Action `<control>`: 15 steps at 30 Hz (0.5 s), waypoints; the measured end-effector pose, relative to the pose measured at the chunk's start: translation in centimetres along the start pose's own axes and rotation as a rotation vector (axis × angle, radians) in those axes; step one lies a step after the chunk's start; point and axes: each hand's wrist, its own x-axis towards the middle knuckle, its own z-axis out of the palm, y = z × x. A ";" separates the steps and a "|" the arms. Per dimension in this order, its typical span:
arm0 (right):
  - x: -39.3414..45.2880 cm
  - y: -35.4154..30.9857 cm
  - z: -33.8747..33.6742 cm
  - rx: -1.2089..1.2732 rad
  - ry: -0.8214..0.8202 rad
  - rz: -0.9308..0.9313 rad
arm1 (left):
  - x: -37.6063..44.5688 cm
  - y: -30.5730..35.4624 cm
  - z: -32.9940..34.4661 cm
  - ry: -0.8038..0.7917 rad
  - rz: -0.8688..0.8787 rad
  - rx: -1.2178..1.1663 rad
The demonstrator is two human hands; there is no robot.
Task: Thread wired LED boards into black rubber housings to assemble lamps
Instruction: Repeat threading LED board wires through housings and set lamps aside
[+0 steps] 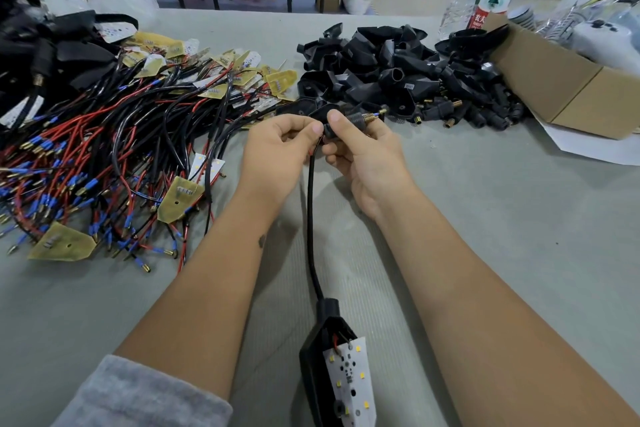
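Lying nearest, a black rubber housing (313, 357) with a white LED board (349, 381) sits on the grey surface (502, 218), its lower end cut off by the frame. A black cable (311, 218) climbs to both hands. The left hand (277, 146) pinches the cable — its grip mostly hidden — while the right hand (360, 152) clamps a threaded connector (356, 120). Beyond lie wired boards (121, 135) and loose housings (398, 73).

Bare forearms, one grey sleeve.
Left arm (207, 274) has a fuzzy grey sleeve (138, 395) pushed up, small dark mark near the wrist; right arm (485, 288) uncovered.
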 end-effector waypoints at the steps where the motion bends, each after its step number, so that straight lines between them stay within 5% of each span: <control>1: 0.0 0.0 0.0 0.004 -0.001 0.005 | 0.0 0.0 0.0 0.001 -0.011 -0.010; 15: 0.2 -0.5 -0.1 0.176 -0.083 0.013 | 0.6 -0.9 0.0 0.072 -0.115 -0.129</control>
